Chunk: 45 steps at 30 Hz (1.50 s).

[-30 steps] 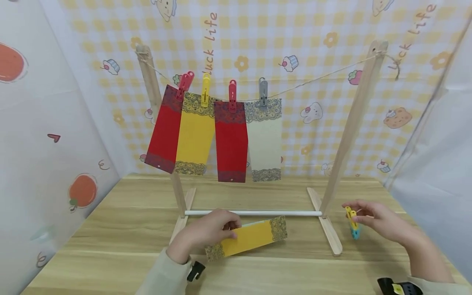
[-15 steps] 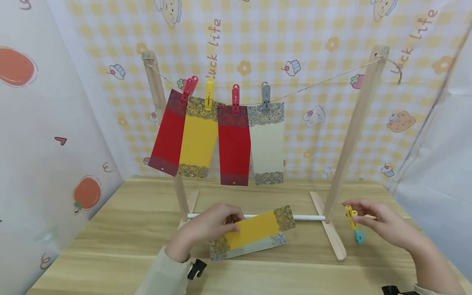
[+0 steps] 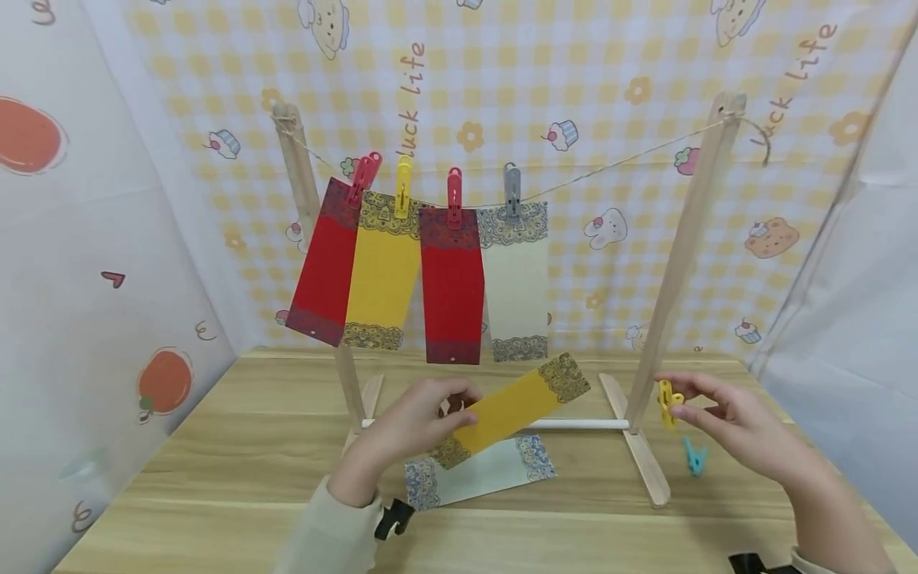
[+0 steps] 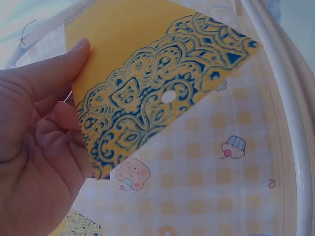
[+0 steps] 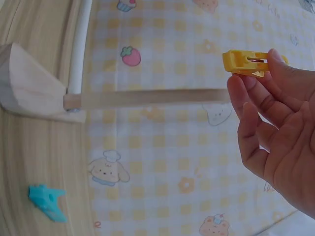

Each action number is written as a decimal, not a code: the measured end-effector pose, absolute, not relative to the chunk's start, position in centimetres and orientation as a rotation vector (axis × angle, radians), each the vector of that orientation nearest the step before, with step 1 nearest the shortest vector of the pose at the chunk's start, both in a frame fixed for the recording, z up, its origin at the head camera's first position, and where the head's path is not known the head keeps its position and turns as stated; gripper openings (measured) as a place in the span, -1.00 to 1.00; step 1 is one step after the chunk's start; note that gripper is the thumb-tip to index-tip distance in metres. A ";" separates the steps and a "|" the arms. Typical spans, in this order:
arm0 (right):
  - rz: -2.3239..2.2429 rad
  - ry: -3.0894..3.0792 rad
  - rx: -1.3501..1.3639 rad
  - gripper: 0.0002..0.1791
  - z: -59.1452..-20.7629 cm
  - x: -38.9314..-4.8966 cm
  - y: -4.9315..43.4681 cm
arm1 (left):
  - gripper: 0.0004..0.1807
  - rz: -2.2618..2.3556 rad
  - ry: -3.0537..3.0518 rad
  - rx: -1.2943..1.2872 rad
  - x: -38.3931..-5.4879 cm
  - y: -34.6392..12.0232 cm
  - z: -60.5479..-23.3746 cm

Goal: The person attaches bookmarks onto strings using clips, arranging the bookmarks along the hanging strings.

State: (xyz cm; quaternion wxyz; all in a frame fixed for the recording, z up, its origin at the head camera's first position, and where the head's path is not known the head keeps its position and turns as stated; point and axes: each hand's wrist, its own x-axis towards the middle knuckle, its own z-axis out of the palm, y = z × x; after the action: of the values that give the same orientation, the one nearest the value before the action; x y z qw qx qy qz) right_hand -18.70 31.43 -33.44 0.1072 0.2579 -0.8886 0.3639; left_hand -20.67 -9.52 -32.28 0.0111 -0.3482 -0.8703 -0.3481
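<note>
My left hand pinches a yellow card with dark lace-patterned ends, tilted up to the right above the table. In the left wrist view, the thumb lies on the card's face, and a round hole shows in its patterned end. Beneath it a pale card with blue patterned ends lies on the table. Over on the right, my right hand holds a yellow clothespin between thumb and fingers. A turquoise clothespin sits on the table below that hand.
Between two wooden posts runs a string, where two red cards, a yellow card and a cream card hang from clothespins. A white rod joins the stand's feet. Behind hangs a checked cloth.
The left hand has lifted the yellow card up off the pale card, uncovering it. The right hand has raised the yellow clothespin slightly, away from the turquoise one.
</note>
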 end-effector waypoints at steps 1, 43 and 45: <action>1.059 -2.604 0.749 -0.57 -33.3 -18.7 31.2 | -0.86 -1.113 -2.703 -1.077 -20.7 -9.3 -32.3; 1.634 -1.691 0.917 -0.59 -19.6 -21.7 21.2 | -0.79 -1.460 -2.175 -0.930 -23.1 -3.6 -29.6; 1.672 -1.630 0.897 -0.61 -18.9 -21.9 20.7 | -0.79 -1.475 -2.166 -0.938 -23.3 -3.3 -29.4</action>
State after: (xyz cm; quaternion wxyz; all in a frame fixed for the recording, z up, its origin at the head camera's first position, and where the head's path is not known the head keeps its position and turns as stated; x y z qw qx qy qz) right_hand -21.87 20.75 -18.88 0.3146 0.3403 -0.6185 0.6346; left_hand -23.27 -3.31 -29.36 0.1783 -0.3316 -0.7657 -0.5216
